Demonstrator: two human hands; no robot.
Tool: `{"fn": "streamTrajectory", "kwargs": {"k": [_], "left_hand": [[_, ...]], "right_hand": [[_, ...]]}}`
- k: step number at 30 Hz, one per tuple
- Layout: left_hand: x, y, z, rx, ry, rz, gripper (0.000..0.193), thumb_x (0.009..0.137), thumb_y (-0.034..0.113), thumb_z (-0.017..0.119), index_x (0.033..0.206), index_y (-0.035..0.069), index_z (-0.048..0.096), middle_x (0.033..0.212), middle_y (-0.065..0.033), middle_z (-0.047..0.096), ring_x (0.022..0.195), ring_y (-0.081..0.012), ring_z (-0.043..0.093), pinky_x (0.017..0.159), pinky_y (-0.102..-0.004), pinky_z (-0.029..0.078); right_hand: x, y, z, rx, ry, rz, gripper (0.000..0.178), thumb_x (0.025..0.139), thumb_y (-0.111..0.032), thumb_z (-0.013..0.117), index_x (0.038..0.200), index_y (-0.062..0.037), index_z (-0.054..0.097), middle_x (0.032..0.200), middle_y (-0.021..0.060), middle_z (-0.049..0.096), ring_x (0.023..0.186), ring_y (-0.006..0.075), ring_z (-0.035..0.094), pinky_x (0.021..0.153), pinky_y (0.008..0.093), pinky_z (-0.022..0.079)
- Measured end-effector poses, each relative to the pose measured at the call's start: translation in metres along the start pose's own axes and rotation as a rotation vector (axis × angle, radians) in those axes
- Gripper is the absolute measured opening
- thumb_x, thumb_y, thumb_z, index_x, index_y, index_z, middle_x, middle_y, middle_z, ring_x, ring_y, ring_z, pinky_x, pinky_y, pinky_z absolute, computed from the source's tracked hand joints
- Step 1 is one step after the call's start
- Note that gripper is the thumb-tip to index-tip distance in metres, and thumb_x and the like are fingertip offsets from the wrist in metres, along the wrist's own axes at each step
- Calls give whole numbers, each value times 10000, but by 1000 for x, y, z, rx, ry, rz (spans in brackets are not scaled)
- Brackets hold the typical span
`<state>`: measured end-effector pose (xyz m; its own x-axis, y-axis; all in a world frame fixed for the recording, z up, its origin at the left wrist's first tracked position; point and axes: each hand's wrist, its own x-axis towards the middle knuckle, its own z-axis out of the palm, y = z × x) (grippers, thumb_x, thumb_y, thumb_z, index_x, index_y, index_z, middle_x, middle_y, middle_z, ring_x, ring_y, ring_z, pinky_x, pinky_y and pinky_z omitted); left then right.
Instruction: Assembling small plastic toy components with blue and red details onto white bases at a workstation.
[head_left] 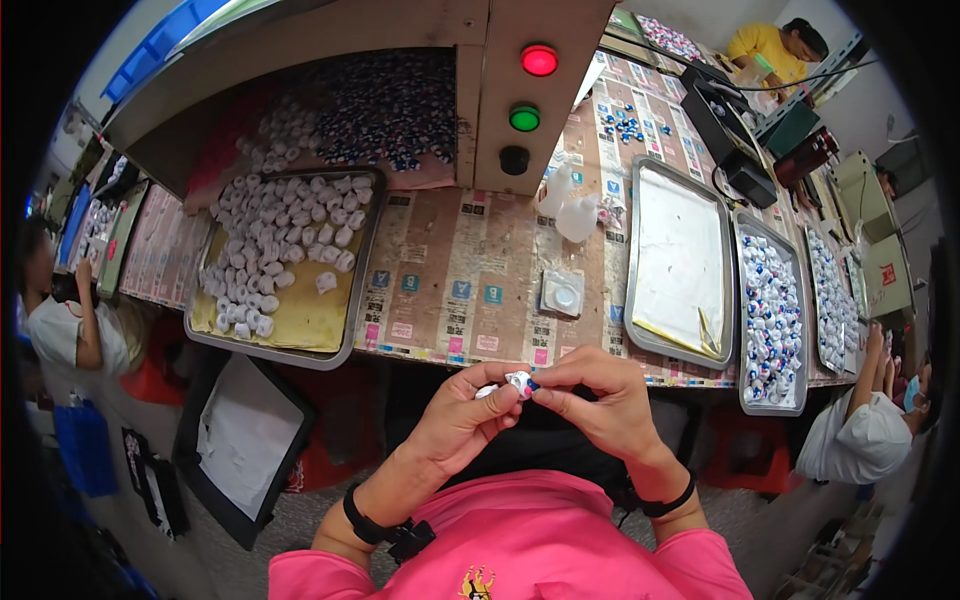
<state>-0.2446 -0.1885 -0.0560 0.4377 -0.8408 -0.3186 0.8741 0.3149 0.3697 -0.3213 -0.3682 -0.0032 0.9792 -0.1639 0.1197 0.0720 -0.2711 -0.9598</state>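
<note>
Just off the table's front edge, my left hand [462,415] pinches a small white rounded piece [518,381] between thumb and fingers. A second white bit [487,391] shows between the same fingers, too small to name. My right hand [604,398] is closed on a small dark blue piece [533,386] that touches the white one, with a spot of pink beside it. At the left, a metal tray [362,270] with a yellow liner holds many similar white pieces [262,245]. Blue and white pieces [770,320] fill a narrow metal tray to the right.
A box-like housing with red and green lights [540,60] stands over the table [430,240], more pieces beneath it. White bottles [577,218], a small square dish [562,293] and a white-lined tray [680,260] lie ahead. Co-workers sit left, right and far right.
</note>
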Motion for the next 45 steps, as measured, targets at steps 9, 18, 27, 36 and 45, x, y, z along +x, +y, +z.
{"fn": "streamTrajectory", "kwargs": {"k": [9,18,27,36,45], "left_hand": [[-2,-5,19,185,67,16,275,863,78,682,1127,50,610,917,-23,626,689,-71,548,611,-210,448],[-16,50,36,510,138,208,221,952,172,571,1119,32,606,785,24,511,626,-45,418,572,-199,373],[-44,162,-73,2015,642,991,268,752,-51,485,970,35,616,966,-175,544,976,-347,503,867,-383,401],[-26,224,-57,2301,442,829,320,718,123,649,1029,53,620,1088,-200,519,1042,-384,495,871,-465,417],[76,283,-27,2418,443,716,767,705,420,731,1310,18,484,1319,-268,457,1237,-410,428,1050,-445,349]], "right_hand": [[-7,7,-12,117,-3,36,178,739,33,745,910,-13,724,833,85,673,738,135,621,642,232,476],[-35,7,-103,-336,692,-77,147,805,56,645,938,-6,659,882,44,610,793,118,583,718,249,473],[-109,83,-285,-834,1207,-26,188,878,-30,605,1060,-17,650,1010,56,620,846,150,611,711,257,481],[-117,94,-296,-918,1072,-68,155,850,10,579,982,20,660,1026,121,650,940,253,625,803,327,492],[-129,23,-177,-713,916,-51,121,811,59,586,919,37,637,921,126,649,862,226,624,789,316,481]]}}
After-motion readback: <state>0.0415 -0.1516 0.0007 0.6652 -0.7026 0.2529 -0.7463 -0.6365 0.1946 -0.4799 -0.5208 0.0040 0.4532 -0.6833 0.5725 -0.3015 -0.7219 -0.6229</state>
